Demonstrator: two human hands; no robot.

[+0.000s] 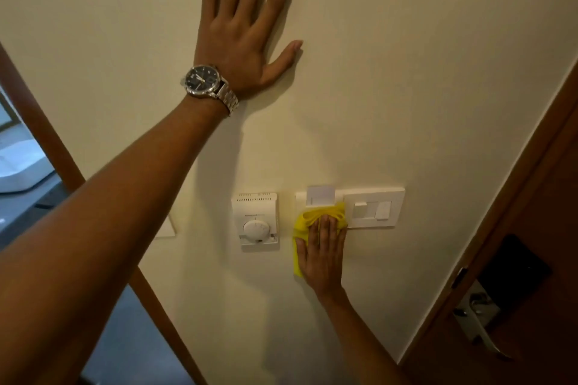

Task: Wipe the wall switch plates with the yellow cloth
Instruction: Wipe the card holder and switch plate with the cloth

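A person's left hand [247, 37] rests flat, palm down, high on a cream painted wall [406, 72], its fingers spread wide and the thumb angled out to the right. A silver metal-link wristwatch with a dark dial [203, 82] sits on that wrist, and the bare forearm runs in from the lower left.

Lower and to the right, the right hand [322, 256] presses a crumpled yellow cloth [308, 222] against the wall, fingers held close together and laid flat over the fabric. The cloth bunches above the fingertips and trails down along the left side of the hand. It covers the lower left part of a long white rectangular switch plate [372, 209], just below a white key card [320, 195] standing in the plate's slot. The plate's white rocker switches [373, 210] lie uncovered just right of the cloth.

Just left of the cloth, apart from it, is a white plastic thermostat with a round dial [256, 222]. The corner of another white plate [167, 228] shows past the left forearm.

At the right edge stands a brown wooden door [531, 259] with a silver lever handle [475, 322]. A brown wooden frame [47, 141] runs down the left side, with a white basin [22, 169] visible beyond it.
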